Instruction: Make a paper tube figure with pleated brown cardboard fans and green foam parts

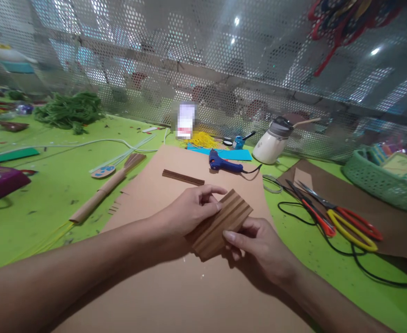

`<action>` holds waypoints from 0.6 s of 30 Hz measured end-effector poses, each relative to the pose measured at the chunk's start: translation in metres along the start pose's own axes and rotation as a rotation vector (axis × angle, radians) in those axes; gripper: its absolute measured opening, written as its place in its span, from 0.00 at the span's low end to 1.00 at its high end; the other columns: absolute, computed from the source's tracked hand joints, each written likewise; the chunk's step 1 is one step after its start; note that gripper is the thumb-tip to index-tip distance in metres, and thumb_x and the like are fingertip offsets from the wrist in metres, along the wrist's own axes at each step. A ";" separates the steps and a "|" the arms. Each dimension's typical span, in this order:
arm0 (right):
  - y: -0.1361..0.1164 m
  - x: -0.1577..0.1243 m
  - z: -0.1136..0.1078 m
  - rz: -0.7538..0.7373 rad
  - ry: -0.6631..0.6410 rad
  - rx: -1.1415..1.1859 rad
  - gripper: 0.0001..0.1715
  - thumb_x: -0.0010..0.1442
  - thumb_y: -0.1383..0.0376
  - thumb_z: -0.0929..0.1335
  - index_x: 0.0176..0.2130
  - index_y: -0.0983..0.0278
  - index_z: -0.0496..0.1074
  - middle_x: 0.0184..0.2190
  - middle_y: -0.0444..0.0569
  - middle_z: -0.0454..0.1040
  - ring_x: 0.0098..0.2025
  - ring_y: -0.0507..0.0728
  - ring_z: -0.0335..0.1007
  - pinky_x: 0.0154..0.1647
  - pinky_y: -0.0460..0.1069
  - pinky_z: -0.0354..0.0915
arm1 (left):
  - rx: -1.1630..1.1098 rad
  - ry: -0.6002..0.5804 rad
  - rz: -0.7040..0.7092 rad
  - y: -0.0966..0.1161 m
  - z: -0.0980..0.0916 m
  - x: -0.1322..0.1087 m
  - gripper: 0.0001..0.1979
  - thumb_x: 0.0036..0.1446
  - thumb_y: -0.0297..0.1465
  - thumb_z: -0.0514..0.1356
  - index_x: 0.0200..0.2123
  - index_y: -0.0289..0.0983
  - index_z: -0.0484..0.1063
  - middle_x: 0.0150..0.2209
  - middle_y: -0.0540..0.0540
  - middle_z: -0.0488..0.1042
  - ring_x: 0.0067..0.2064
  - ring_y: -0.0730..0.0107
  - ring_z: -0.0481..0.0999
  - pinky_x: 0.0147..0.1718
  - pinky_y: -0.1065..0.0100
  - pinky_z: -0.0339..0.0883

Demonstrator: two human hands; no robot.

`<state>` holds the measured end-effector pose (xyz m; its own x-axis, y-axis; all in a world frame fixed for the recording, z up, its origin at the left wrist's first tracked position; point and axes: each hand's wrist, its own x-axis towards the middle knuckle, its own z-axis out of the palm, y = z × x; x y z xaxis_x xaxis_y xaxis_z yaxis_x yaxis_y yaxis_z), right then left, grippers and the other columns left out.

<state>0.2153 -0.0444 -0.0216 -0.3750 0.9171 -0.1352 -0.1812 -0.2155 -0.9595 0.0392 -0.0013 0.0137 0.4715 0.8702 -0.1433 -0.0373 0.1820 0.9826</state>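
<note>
Between my two hands is a brown striped piece (220, 226), flat and roughly rectangular, tilted above a large sheet of tan paper (189, 296). My left hand (192, 210) grips its upper left edge, thumb on the face. On the lower right side, my right hand (259, 245) pinches it with the thumb on top and fingers beneath. A bundle of thin brown strips (183, 177) lies on the sheet just beyond my left hand. Farther back rests a blue hot glue gun (226, 163), its nozzle pointing left.
At right, scissors (349, 222) and a red-handled cutting tool (316, 212) lie among black cords, near a green basket (380, 180). A white tumbler (271, 143) stands at the back. Leftward are a rolled paper tube (99, 196), green yarn (69, 108) and a purple object (3, 182).
</note>
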 end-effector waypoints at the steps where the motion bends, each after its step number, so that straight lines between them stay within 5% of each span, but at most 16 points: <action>1: 0.000 0.000 0.000 0.004 -0.007 0.002 0.15 0.55 0.61 0.73 0.24 0.68 0.72 0.17 0.43 0.67 0.20 0.50 0.63 0.22 0.48 0.64 | -0.073 -0.060 -0.039 0.001 0.000 -0.002 0.13 0.54 0.36 0.59 0.42 0.38 0.70 0.33 0.46 0.75 0.32 0.63 0.76 0.30 0.64 0.69; 4: 0.001 -0.001 0.000 0.004 -0.026 0.003 0.15 0.55 0.61 0.73 0.24 0.68 0.71 0.17 0.43 0.67 0.21 0.50 0.63 0.23 0.47 0.63 | -0.198 -0.157 -0.116 0.005 0.000 -0.007 0.09 0.56 0.36 0.58 0.37 0.37 0.70 0.32 0.44 0.76 0.31 0.61 0.77 0.31 0.61 0.70; 9: 0.003 -0.001 -0.001 0.005 -0.038 0.003 0.15 0.55 0.62 0.73 0.24 0.68 0.71 0.18 0.43 0.66 0.21 0.50 0.63 0.22 0.47 0.63 | -0.134 -0.015 -0.088 0.011 -0.003 -0.005 0.09 0.50 0.33 0.64 0.30 0.36 0.66 0.28 0.48 0.73 0.30 0.66 0.74 0.30 0.66 0.67; 14: 0.002 -0.003 0.000 0.016 -0.067 0.012 0.14 0.55 0.62 0.73 0.24 0.68 0.71 0.18 0.43 0.66 0.21 0.51 0.62 0.23 0.48 0.62 | 0.036 -0.061 -0.022 0.017 -0.008 -0.003 0.09 0.48 0.30 0.64 0.26 0.36 0.65 0.27 0.52 0.70 0.29 0.72 0.68 0.29 0.70 0.62; 18: -0.002 -0.004 0.001 0.014 -0.110 -0.008 0.15 0.55 0.62 0.73 0.23 0.68 0.70 0.17 0.42 0.64 0.21 0.50 0.61 0.23 0.48 0.61 | 0.018 -0.147 -0.049 0.018 -0.010 -0.004 0.09 0.47 0.28 0.63 0.33 0.36 0.68 0.31 0.50 0.72 0.32 0.70 0.70 0.31 0.69 0.63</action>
<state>0.2161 -0.0477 -0.0191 -0.4749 0.8717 -0.1208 -0.1681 -0.2246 -0.9598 0.0283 0.0030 0.0304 0.5962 0.7839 -0.1734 0.0038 0.2132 0.9770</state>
